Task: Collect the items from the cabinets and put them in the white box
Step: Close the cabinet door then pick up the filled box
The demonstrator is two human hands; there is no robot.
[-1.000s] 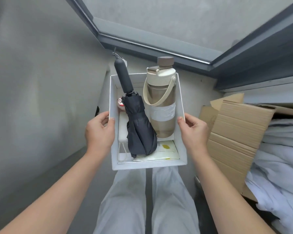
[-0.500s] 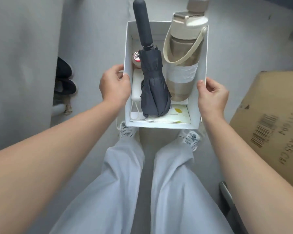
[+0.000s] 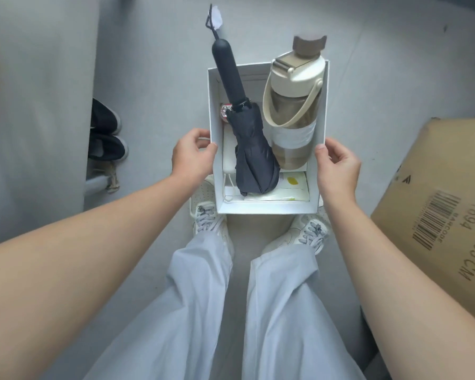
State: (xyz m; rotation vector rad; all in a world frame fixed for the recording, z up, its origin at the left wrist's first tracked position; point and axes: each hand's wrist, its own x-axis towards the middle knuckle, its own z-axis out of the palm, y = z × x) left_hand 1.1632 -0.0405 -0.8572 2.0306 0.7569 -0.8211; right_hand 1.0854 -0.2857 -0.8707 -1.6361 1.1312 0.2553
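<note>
I hold the white box (image 3: 269,208) low in front of my feet, above the grey floor. My left hand (image 3: 191,153) grips its left wall and my right hand (image 3: 337,165) grips its right wall. Inside, a folded dark umbrella (image 3: 251,144) leans with its handle sticking out past the far rim. A beige water bottle (image 3: 292,111) with a cream lid and loop strap stands beside it on the right. Under them lie a white power bank (image 3: 229,154), a small red-and-silver item (image 3: 224,112) and a flat white packet with a yellow mark (image 3: 292,185).
A large cardboard box (image 3: 439,204) with a barcode stands close on the right. A grey cabinet side (image 3: 36,91) rises on the left, with a pair of dark shoes (image 3: 104,133) beside it. My white sneakers (image 3: 307,234) stand just under the box.
My view tilted from the wall and window down to the floor. The box, held in both hands throughout, has sunk lower toward my feet.
</note>
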